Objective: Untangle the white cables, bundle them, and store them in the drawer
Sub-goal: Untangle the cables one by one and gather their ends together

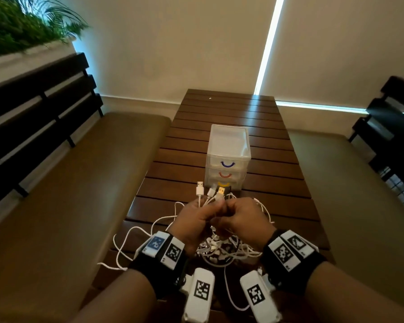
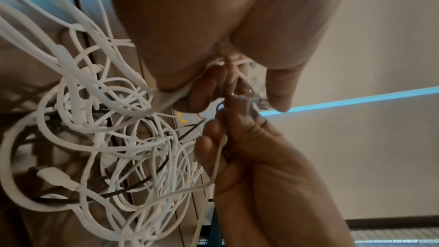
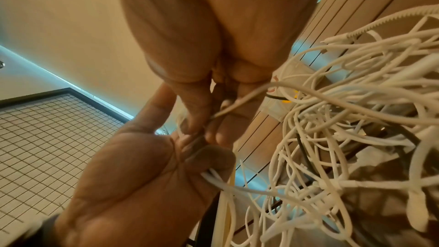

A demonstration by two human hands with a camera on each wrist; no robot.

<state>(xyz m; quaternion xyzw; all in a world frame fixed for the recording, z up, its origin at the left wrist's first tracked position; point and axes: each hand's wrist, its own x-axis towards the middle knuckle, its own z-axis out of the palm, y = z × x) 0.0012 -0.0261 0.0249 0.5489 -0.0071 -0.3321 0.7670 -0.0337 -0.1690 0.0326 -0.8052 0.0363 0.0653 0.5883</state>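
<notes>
Several white cables [image 1: 219, 250] lie in a tangled heap on the near end of the slatted wooden table [image 1: 231, 113]. Above the heap, my left hand [image 1: 205, 212] grips a cluster of cable ends, and three USB plugs [image 1: 211, 191] stick up past its fingers. My right hand [image 1: 224, 212] touches it from the right and pinches one thin white cable [image 3: 240, 100]. The tangle [image 2: 106, 129] hangs below both hands and includes one black strand. A translucent three-drawer unit [image 1: 228, 157] stands just beyond the hands, its blue, red and yellow handled drawers closed.
Padded benches flank the table on the left [image 1: 79, 183] and right [image 1: 336, 183], each with a dark slatted backrest. A planter with greenery [image 1: 21, 26] sits at the top left. Some cable loops [image 1: 119, 252] hang over the table's left edge.
</notes>
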